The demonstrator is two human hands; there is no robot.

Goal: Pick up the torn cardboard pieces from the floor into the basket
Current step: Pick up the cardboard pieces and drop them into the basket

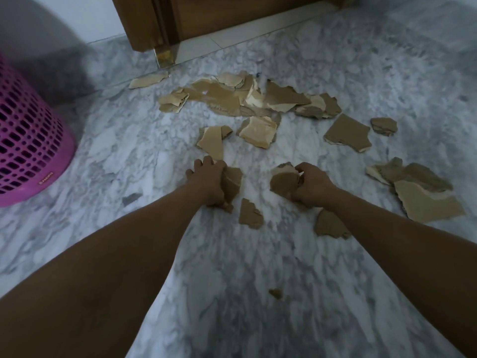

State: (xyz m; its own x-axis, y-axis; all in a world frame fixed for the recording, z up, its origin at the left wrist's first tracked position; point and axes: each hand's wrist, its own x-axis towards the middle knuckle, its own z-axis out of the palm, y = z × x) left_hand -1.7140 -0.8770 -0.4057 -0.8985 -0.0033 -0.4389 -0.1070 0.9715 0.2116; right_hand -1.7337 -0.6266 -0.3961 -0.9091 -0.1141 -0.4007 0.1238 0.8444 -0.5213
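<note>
Both bare forearms reach out over the grey marble floor [258,293]. Far left stands the pink basket [28,140], well apart from the torn cardboard pieces [247,99] heaped near the wooden door [232,19]. Left hand [209,180] grips one scrap; right hand [311,183] clutches another.

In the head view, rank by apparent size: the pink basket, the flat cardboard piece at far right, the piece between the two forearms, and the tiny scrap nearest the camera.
1. pink basket, though cut off by the frame edge
2. far-right cardboard piece
3. piece between the forearms
4. tiny scrap
Apparent size only; distances from the camera differ.
</note>
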